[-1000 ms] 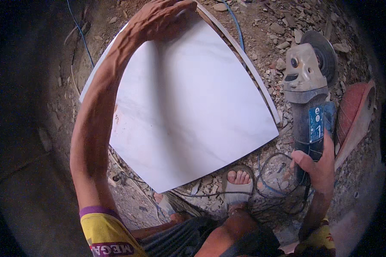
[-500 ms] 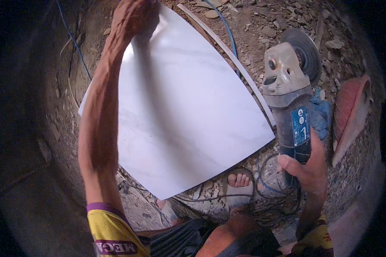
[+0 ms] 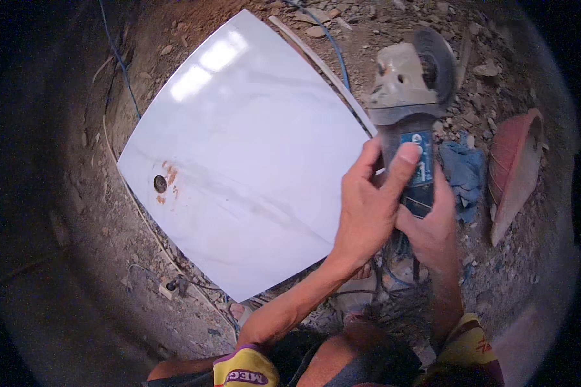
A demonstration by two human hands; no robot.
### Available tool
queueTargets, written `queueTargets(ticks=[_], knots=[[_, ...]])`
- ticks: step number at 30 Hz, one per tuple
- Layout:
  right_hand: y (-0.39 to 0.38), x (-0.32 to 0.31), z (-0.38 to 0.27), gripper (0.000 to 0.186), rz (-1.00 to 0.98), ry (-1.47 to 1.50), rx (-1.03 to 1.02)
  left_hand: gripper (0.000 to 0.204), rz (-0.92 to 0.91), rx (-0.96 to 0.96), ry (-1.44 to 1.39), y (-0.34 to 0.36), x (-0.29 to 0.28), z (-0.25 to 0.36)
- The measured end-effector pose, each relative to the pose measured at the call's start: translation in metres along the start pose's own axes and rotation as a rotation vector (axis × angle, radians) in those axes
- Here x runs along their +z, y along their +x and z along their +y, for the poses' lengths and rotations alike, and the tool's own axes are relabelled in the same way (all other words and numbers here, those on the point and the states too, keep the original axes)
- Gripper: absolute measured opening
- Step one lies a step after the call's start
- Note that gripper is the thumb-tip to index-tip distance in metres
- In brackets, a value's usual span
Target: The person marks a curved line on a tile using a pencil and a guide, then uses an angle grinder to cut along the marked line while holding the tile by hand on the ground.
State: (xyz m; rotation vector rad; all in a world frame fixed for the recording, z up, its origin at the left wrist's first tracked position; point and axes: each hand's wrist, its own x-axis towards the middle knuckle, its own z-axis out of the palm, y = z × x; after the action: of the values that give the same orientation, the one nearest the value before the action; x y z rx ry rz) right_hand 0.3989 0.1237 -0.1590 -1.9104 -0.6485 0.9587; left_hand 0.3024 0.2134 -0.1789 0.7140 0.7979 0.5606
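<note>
An angle grinder [image 3: 403,84] with a dusty pale head and a dark blue-labelled body is between my two hands, its round cutting disc [image 3: 447,68] at the upper right. My right hand [image 3: 436,226] is closed round the lower body. My left hand [image 3: 365,206] wraps the body from the left side, thumb over the label. Left of them, a large white glossy tile [image 3: 258,161] with faint grey veining lies on the ground. Near its left corner shows a dark round spot [image 3: 160,184] with rusty brown smears; I cannot tell whether it is a hole.
A pale narrow strip [image 3: 316,68] runs along the tile's upper right edge. At the right are a blue cloth [image 3: 463,171] and a red, pale-rimmed basin-like object [image 3: 516,164]. A blue cable [image 3: 337,48] and a small plug [image 3: 170,287] lie on the rubble. My feet are below the tile.
My left hand has come from the tile's top corner down to the grinder and gripped it. The grinder has shifted slightly left and up. The dark spot on the tile is now uncovered.
</note>
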Motion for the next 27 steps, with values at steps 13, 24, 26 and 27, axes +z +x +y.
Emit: queueTargets(ticks=[13, 24, 26, 27], knots=[[0.021, -0.029, 0.035, 0.073, 0.291, -0.339, -0.126, 0.057, -0.278, -0.083, 0.704, -0.021, -0.076, 0.069], [0.116, -0.066, 0.130, 0.073, 0.601, -0.737, -0.123, 0.060, 0.262, -0.326, 1.099, -0.171, -0.277, 0.161], [0.131, -0.062, 0.161, 0.075, 0.653, -0.771, -0.263, 0.062, 0.484, -0.271, 0.996, -0.203, -0.317, 0.144], [0.127, -0.060, 0.154, 0.075, 0.562, -0.723, -0.153, 0.061, 0.550, -0.277, 0.947, -0.214, -0.341, 0.135]])
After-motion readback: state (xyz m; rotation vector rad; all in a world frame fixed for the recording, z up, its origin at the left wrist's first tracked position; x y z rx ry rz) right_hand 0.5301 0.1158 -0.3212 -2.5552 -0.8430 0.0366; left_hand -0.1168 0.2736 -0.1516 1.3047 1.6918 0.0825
